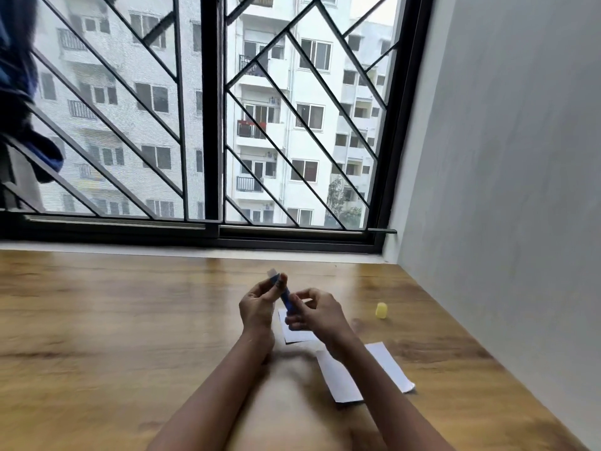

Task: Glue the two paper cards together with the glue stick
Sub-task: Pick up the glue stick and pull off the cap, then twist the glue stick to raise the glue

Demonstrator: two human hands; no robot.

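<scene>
Both hands held the blue glue stick (286,297) above the wooden table (130,320): the left hand (258,304) pinched its upper end, where pale glue showed, and the right hand (312,312) was closed round its base, probably twisting it. Its yellow cap (381,310) stood off to the right of the grip, so the uncapping looked done. One white card (294,333) lay just below the hands and the other card (367,372) nearer the person, apart and apparently unglued, so spreading and pressing remained.
</scene>
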